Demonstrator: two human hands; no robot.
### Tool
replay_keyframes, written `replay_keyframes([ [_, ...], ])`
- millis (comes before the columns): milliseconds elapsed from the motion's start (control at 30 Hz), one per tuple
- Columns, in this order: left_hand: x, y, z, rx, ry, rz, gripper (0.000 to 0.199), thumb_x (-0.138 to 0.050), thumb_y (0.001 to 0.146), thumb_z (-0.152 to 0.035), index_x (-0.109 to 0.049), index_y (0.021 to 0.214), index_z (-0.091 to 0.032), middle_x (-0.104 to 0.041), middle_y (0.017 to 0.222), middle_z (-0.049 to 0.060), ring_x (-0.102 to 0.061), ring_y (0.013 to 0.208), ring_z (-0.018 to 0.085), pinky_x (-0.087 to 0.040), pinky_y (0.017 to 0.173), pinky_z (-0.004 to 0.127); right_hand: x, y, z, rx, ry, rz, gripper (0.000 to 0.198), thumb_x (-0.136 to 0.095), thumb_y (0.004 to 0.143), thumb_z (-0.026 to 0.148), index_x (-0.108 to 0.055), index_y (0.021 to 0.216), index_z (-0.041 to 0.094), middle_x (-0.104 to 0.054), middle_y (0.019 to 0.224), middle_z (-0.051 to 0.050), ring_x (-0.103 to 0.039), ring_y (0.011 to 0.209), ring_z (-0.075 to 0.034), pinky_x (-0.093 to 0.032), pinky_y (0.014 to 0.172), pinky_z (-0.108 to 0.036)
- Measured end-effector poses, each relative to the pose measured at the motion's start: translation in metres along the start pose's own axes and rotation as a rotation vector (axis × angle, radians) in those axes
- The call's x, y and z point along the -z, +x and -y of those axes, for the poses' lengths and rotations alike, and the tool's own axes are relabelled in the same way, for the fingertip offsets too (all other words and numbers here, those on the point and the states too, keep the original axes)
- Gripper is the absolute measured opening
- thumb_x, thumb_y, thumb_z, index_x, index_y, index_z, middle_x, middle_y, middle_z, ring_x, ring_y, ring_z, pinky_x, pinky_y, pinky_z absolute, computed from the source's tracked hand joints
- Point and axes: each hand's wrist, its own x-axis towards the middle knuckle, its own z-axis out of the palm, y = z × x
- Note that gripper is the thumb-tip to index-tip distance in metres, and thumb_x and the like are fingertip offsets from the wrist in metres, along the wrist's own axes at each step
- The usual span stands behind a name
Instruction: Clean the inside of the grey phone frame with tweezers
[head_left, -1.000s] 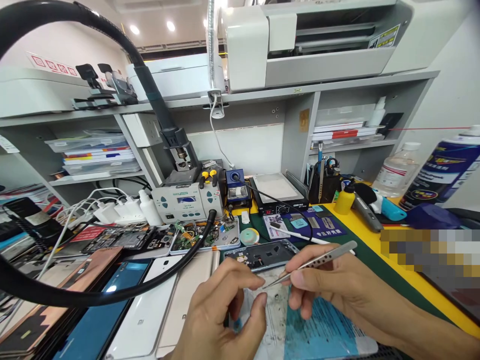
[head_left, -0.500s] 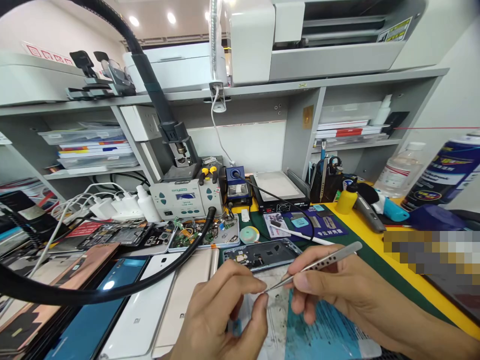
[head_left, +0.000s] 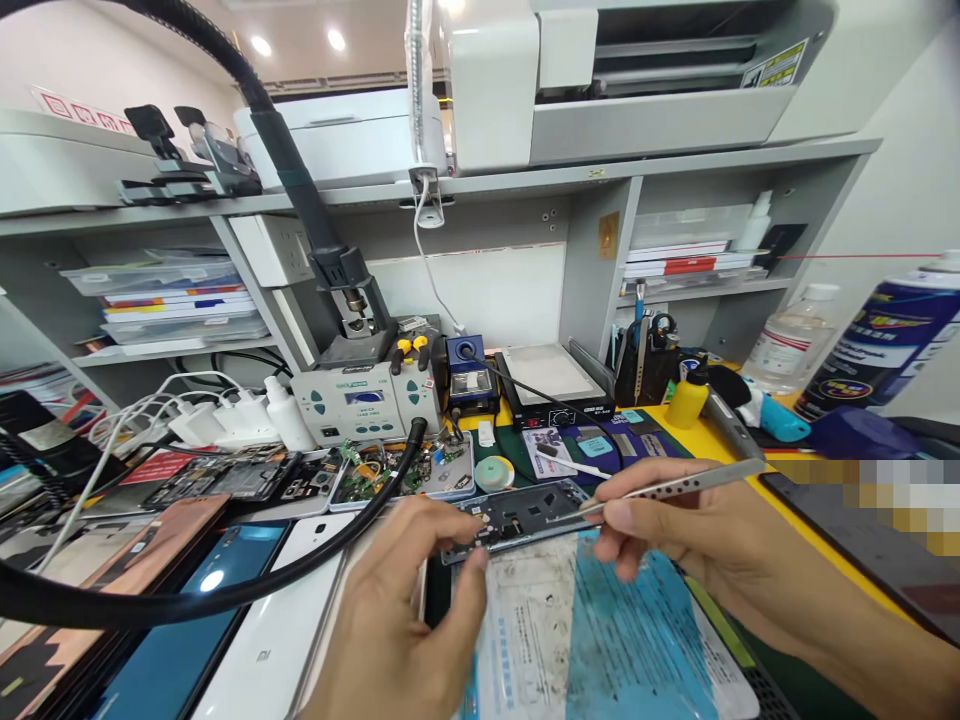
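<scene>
My right hand holds silver tweezers with holes along the arm, pinched between thumb and fingers. Their points reach over a dark phone frame lying flat; whether they grip anything is too small to tell. My left hand is at the frame's left end, its thumb and forefinger apart and nothing visible between them. Its fingertips overlap the frame's corner; I cannot tell whether they touch it. Beneath my hands lies a stained blue-and-white plastic packet.
A black hose arcs across the left above phone back covers. Behind are a parts tray, a hot-air station and a heating plate. Bottles and a spray can stand right.
My left hand has drawn left and its fingers have spread from the tweezer points. The tweezers have moved up over the phone frame, uncovering more of the packet.
</scene>
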Motion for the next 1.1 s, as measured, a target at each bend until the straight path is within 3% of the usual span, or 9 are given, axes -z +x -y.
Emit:
replay_keyframes([
  [267,0.01,0.008,0.019,-0.018,0.145,0.197,0.02,-0.057,0.097,-0.028,-0.06,0.117,-0.027,-0.063,0.116,0.005,-0.058,0.114,0.026,-0.053,0.095,0.047,0.01,0.003,-0.003,0.019,-0.128,-0.016,0.024,-0.089,0.078,0.037,-0.08,0.085,0.017,-0.083,0.072,-0.01,-0.075,0.061,-0.018,-0.059,0.059,-0.027],
  [600,0.006,0.01,0.02,-0.006,0.15,0.32,0.026,-0.053,0.098,-0.031,-0.059,0.123,-0.026,-0.056,0.133,0.007,-0.053,0.129,0.024,-0.045,0.113,0.049,0.004,0.006,0.0,-0.061,-0.051,-0.012,0.025,-0.091,0.074,0.033,-0.078,0.085,0.014,-0.083,0.076,-0.012,-0.076,0.063,-0.02,-0.061,0.058,-0.029],
  [967,0.012,0.042,0.0,0.025,0.209,0.581,0.05,-0.061,0.088,-0.032,-0.056,0.136,-0.022,-0.061,0.133,0.011,-0.058,0.128,0.032,-0.046,0.111,0.054,-0.002,0.01,-0.006,-0.181,0.049,-0.041,0.019,-0.089,0.072,0.024,-0.077,0.081,0.012,-0.077,0.068,-0.007,-0.074,0.061,-0.018,-0.06,0.055,-0.025],
  [1100,0.017,0.056,0.003,0.062,0.183,0.667,0.056,-0.066,0.084,-0.034,-0.056,0.139,-0.024,-0.064,0.136,0.012,-0.062,0.124,0.034,-0.049,0.107,0.056,-0.001,0.009,-0.004,-0.183,0.07,-0.036,0.016,-0.088,0.072,0.021,-0.077,0.079,0.011,-0.076,0.066,-0.006,-0.074,0.062,-0.017,-0.06,0.055,-0.024],
])
